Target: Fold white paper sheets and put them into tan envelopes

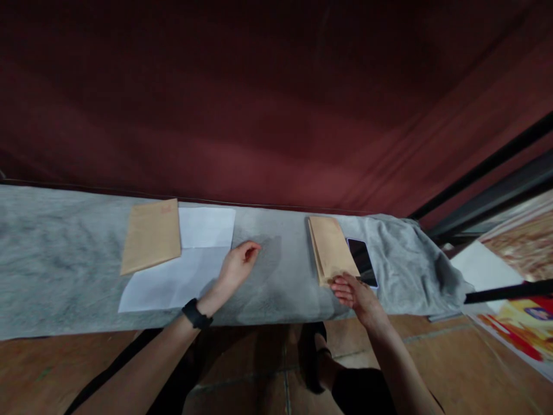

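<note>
My left hand hangs over the grey cloth with its fingers curled in and the fingertips together; nothing shows between them. Just left of it, a creased sheet of white paper lies spread out, and a brown envelope covers its upper left part. My right hand is closed at the near edge of a small pile of brown envelopes, thumb on top and fingers bent by the corner. The pile's layers stand slightly apart on the left side. Partly under its right edge is a dark-screened phone with a pale purple rim.
The grey cloth covers a long narrow surface against a dark red wall. Black metal bars slant in at the right, near a colourful printed panel. Below are brown floor tiles and my feet.
</note>
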### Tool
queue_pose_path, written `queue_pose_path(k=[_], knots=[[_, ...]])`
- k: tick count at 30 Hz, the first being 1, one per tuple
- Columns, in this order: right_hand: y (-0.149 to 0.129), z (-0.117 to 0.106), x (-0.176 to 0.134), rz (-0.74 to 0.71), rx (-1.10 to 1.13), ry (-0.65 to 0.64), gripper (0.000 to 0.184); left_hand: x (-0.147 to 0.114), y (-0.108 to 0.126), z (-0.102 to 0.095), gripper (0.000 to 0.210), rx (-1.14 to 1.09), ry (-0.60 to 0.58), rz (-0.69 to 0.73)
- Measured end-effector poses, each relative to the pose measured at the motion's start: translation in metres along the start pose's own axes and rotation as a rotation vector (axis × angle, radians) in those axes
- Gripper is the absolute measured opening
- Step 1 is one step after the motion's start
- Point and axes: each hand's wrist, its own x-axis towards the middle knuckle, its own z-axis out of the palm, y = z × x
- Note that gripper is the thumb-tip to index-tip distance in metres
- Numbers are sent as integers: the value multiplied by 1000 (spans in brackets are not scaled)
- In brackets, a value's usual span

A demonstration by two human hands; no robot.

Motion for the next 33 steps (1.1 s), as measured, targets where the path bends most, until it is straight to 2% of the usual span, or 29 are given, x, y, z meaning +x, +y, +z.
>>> queue_pose_path(k=[3,6,8,11,18,23,26,29,31,33], knots=[[-2,9,-6,-18,-25,-137,23,-8,2,-18,27,347,32,-13],[-3,26,-11,-41,-65,-312,29,-21,2,-31,46,718,7,-88],[-1,41,-13,-45,-103,-406,34,-28,1,-36,52,866,-19,-154],[1,66,-16,-45,-155,-480,39,-33,-2,-38,46,953,-76,-215],[7,114,-13,-36,-195,-578,46,-29,-3,-39,33,979,-86,-194],[19,134,-1,-55,-192,-562,47,-22,-6,-44,36,937,-102,-177],[23,142,4,-68,-162,-556,47,-15,-7,-48,30,864,-103,-193],[25,149,5,-81,-114,-537,49,-9,4,-46,24,774,-89,-233],[25,154,6,-90,-67,-513,50,-9,17,-38,17,676,-116,-257],[26,159,5,-90,-30,-516,51,-12,30,-25,10,503,-156,-221]])
